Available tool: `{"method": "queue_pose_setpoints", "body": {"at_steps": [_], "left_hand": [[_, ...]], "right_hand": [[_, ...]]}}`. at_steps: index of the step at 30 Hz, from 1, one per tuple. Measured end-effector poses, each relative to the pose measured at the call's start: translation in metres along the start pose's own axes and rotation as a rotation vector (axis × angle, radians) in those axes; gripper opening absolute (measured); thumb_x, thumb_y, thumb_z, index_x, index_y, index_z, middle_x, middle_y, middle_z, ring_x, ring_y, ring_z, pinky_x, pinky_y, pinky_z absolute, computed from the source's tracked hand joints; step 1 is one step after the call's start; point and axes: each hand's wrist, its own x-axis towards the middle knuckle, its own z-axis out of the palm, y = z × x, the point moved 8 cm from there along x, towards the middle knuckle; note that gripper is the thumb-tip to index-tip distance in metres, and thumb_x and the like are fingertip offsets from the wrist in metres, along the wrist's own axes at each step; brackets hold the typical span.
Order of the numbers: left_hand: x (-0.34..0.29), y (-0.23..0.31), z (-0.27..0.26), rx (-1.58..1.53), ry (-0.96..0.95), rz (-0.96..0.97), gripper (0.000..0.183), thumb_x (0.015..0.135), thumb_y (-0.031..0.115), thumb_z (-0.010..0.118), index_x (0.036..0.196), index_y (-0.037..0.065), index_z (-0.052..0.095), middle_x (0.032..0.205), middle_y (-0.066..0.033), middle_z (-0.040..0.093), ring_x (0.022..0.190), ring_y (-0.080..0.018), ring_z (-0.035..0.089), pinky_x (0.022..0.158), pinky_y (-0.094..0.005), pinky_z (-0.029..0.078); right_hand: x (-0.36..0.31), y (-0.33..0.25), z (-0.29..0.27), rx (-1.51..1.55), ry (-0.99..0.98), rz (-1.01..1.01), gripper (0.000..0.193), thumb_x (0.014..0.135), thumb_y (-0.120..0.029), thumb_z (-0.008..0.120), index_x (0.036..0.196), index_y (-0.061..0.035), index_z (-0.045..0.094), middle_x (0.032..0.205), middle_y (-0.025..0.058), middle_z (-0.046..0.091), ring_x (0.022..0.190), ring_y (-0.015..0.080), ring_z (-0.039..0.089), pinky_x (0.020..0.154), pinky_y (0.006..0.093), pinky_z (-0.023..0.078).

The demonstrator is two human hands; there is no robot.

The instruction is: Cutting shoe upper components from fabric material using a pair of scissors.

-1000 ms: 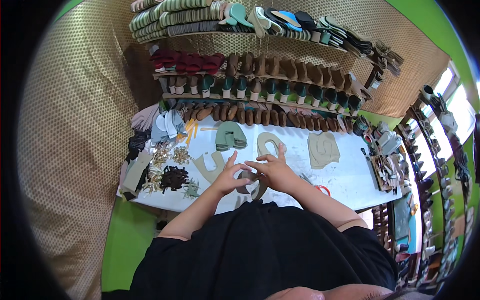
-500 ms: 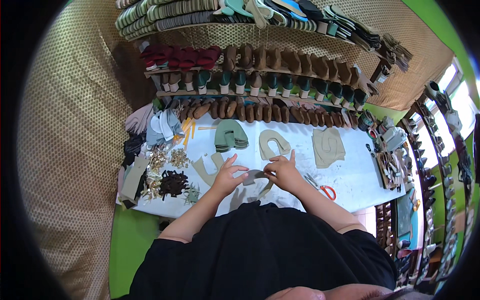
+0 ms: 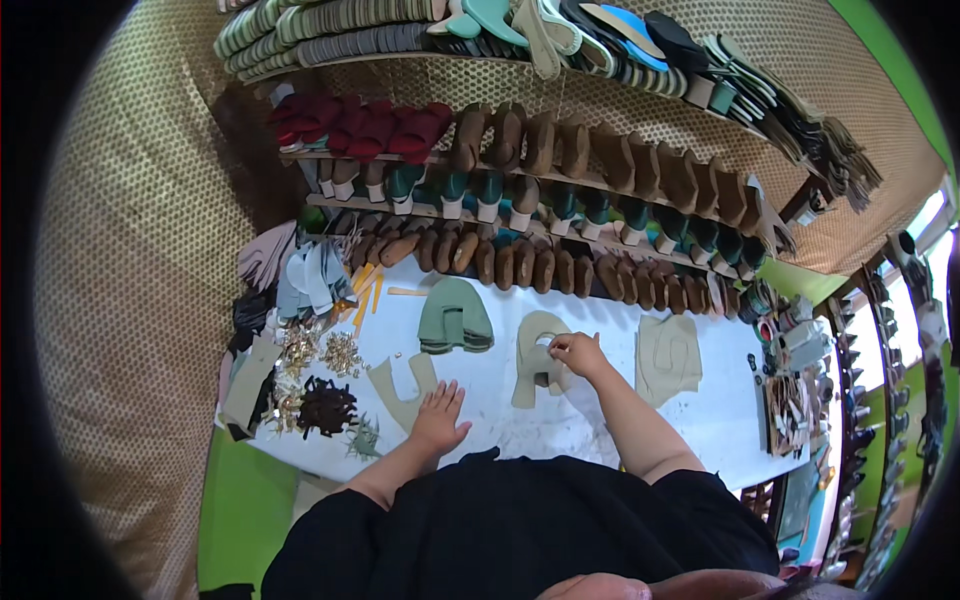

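Note:
My left hand (image 3: 440,420) lies flat on the white table, fingers stretched out and holding nothing. Its fingertips reach the lower end of a beige U-shaped cut piece (image 3: 384,384). My right hand (image 3: 580,354) is over another beige U-shaped piece (image 3: 526,375), thumb and fingertips drawn together at its right arm. What sits between those fingertips is too small to make out. Between the two hands and farther back stands a stack of green U-shaped pieces (image 3: 455,305). Right of my right hand is a pile of flat beige pieces (image 3: 668,360).
Gold metal bits (image 3: 342,354), dark brown scraps (image 3: 327,404) and yellow strips (image 3: 368,297) lie at the left. Rows of brown shoes (image 3: 515,264) line the table's back edge below shelves of shoes. A box of cut pieces (image 3: 790,408) stands at the right edge.
My hands have parted: the left has come down flat on the table, the right has moved right to the beige U-shaped piece. The piece between them has left its place. The view has shifted.

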Motion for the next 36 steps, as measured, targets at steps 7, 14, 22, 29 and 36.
{"method": "queue_pose_setpoints", "body": {"at_steps": [7,14,22,29,36], "left_hand": [[0.005,-0.005,-0.004,-0.060,-0.020,-0.055,0.065,0.085,0.035,0.060,0.142,0.007,0.047,0.154,-0.0161,0.038,0.145,-0.0347,0.030,0.118,-0.0526,0.023],[0.010,-0.008,-0.002,-0.071,-0.011,-0.052,0.061,0.085,0.032,0.061,0.140,0.009,0.050,0.151,-0.0160,0.042,0.143,-0.0347,0.035,0.117,-0.0530,0.024],[0.010,-0.012,0.002,-0.096,-0.009,-0.054,0.060,0.085,0.031,0.061,0.139,0.009,0.051,0.151,-0.0158,0.042,0.143,-0.0344,0.035,0.117,-0.0534,0.024],[0.008,-0.010,-0.003,-0.085,0.016,-0.046,0.059,0.084,0.030,0.061,0.138,0.009,0.052,0.150,-0.0155,0.043,0.142,-0.0342,0.037,0.117,-0.0533,0.025],[0.009,-0.009,-0.004,-0.093,0.017,-0.055,0.059,0.084,0.030,0.061,0.138,0.009,0.052,0.150,-0.0155,0.044,0.142,-0.0339,0.037,0.117,-0.0530,0.025]], "right_hand": [[0.093,0.046,0.020,0.013,0.055,0.055,0.018,0.090,-0.032,0.064,0.099,-0.0205,0.073,0.093,0.0028,0.074,0.093,0.0263,0.067,0.105,0.0661,0.025],[0.125,0.055,0.026,-0.061,0.140,0.015,0.018,0.090,-0.029,0.062,0.100,-0.0188,0.073,0.100,0.0088,0.071,0.105,0.0304,0.062,0.110,0.0665,0.018],[0.092,0.010,0.032,-0.293,0.311,-0.019,0.059,0.089,-0.039,0.063,0.143,-0.0215,0.049,0.150,0.0128,0.041,0.141,0.0305,0.034,0.114,0.0683,0.014],[0.062,-0.001,0.071,-0.415,0.038,0.140,0.083,0.087,-0.067,0.053,0.157,-0.0326,0.024,0.165,0.0111,0.012,0.151,0.0412,0.004,0.113,0.0707,0.003],[0.071,0.022,0.050,-0.238,0.078,0.180,0.075,0.091,-0.056,0.053,0.154,-0.0248,0.028,0.157,0.0131,0.031,0.146,0.0384,0.022,0.113,0.0695,0.011]]}}
